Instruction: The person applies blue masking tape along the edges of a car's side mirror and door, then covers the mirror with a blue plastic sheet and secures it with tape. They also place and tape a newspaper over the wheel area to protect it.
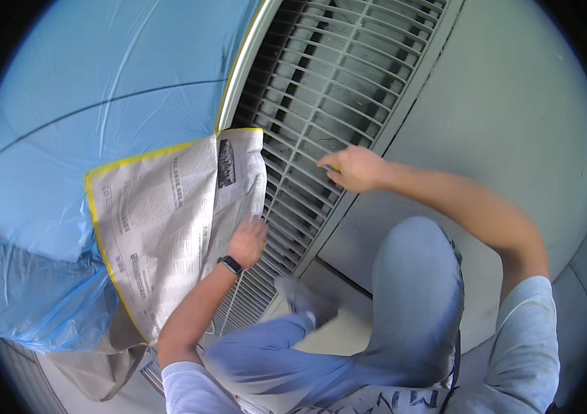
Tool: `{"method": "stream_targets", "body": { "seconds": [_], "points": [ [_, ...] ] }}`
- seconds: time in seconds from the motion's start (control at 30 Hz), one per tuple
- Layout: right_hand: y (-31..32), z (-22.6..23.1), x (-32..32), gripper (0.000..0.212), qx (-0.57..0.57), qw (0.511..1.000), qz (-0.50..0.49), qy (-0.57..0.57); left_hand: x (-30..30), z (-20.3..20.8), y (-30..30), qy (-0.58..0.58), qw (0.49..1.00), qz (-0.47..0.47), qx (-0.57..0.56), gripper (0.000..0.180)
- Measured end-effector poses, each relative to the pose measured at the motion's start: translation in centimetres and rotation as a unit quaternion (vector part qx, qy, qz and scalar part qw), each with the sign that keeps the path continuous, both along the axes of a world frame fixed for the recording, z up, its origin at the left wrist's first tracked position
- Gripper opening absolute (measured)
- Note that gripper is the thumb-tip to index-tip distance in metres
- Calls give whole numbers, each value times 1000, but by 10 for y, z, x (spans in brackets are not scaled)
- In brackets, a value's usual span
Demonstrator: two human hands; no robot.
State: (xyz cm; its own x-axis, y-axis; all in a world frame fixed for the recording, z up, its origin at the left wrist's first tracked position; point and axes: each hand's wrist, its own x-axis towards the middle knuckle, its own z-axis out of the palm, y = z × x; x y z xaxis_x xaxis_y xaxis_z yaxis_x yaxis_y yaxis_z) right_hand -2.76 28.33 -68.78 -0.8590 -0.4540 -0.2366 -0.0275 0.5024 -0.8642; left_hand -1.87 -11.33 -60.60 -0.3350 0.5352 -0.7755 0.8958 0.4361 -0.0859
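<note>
A sheet of newspaper point(162, 214), edged with yellow tape point(143, 160), hangs over the lower part of a large curved body under blue plastic film point(128, 69). My left hand point(246, 243), with a dark watch on its wrist, is at the sheet's right edge. Its fingers are curled and blurred; a speck of yellow shows by them, and what they hold is hidden. Over the floor grating, apart from the paper, my right hand point(359, 169) is closed. A small yellow thing pokes out between its thumb and forefinger, too little visible to name.
A white metal floor grating point(328, 96) runs beside the covered body. To its right lies grey floor point(493, 117). Bunched blue film point(45, 297) and a beige sheet point(100, 372) hang at the lower left. My bent legs point(411, 297) and blurred shoe reach toward the grating.
</note>
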Motion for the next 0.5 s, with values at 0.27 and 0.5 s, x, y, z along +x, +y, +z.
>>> {"method": "stream_targets", "body": {
  "seconds": [0.27, 0.5],
  "points": [
    [-93, 8, -131, 51, 86, 995, 27, 41, -19, -20, -17, 132, 973, -159, -99, 59],
    [-198, -26, -149, 41, -161, 950, -262, 60, -84, -102, 51, 277, 869, -215, -349, 66]
  ]
}}
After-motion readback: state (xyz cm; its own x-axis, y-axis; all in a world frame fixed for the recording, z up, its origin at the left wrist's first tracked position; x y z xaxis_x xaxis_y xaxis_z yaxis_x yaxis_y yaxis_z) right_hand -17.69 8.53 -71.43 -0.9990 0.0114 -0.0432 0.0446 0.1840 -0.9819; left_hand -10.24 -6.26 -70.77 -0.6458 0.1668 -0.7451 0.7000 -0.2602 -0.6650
